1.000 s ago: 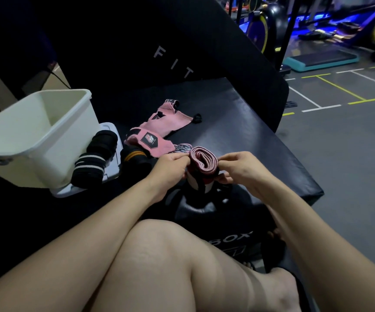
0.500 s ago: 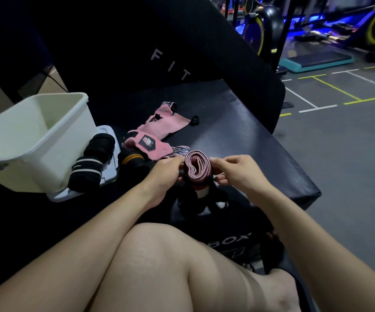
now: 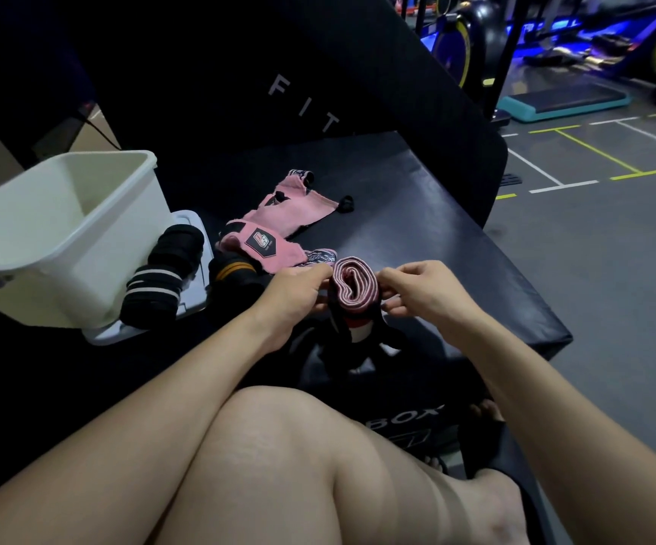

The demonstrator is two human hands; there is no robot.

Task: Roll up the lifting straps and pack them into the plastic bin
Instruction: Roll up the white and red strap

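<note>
While your left hand [image 3: 299,295] and right hand [image 3: 421,293] pinch the pink strap roll [image 3: 354,284] from both sides above the black bench [image 3: 456,245], its dark tail hangs loose below. If either pinch eases, the coil will likely spring open before reaching the white bin [image 3: 114,245] at far left.

Pink strap roll [image 3: 354,285] wound tighter, turned more upright between left hand [image 3: 293,293] and right hand [image 3: 421,293].

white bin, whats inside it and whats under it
The white bin tilts toward the camera; the visible inner walls are bare, with no strap showing, but its bottom is hidden by the near wall. It rests on a white lid, which it mostly covers. Black rolled straps lie beside it.
</note>
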